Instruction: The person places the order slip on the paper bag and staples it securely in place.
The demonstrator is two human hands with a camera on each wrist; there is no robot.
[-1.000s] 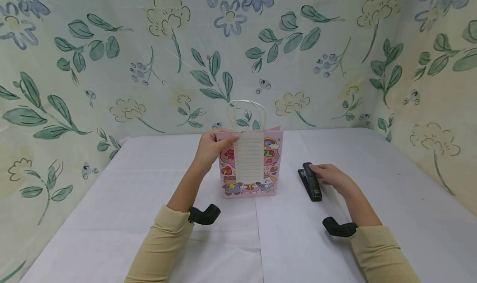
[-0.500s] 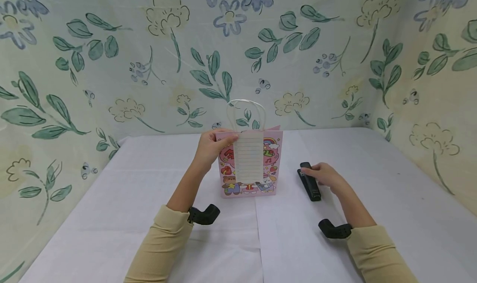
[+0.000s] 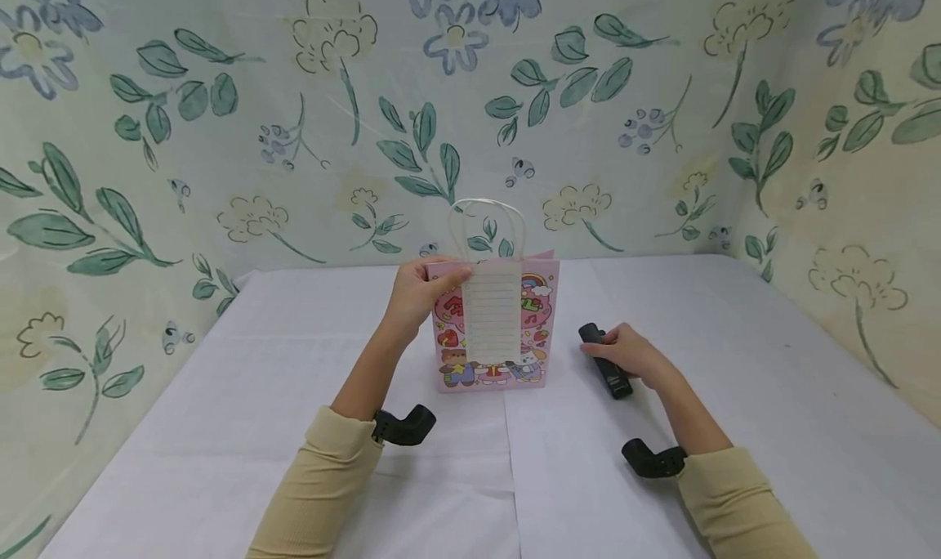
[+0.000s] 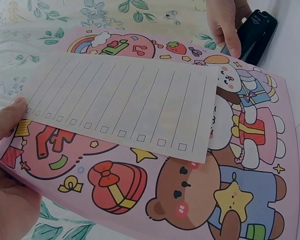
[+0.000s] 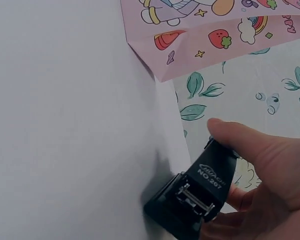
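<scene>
A pink cartoon-printed paper gift bag (image 3: pixel 448 355) with white handles stands upright on the table. Against its front lies a lined white checklist sheet (image 3: pixel 492 314). My left hand (image 3: pixel 413 293) pinches the sheet and the bag's upper left edge together, thumb in front; its other fingers are mostly hidden behind the bag. To the bag's right, my right hand (image 3: pixel 631 353) grips a black stapler (image 3: pixel 612 376). In the right wrist view the thumb lies on one side of the stapler (image 5: pixel 207 182) and curled fingers on the other. Its base end is close to the tabletop.
White cloth covers the table (image 3: pixel 294 363), with a seam running forward from the bag. A floral curtain (image 3: pixel 632 150) hangs behind and along both sides. Black wrist cameras (image 3: pixel 406 425) are strapped to both forearms.
My right hand has shifted left along the stapler, from its side to a grip around its upper part. The stapler has turned slightly. My left hand and the bag have stayed still.
</scene>
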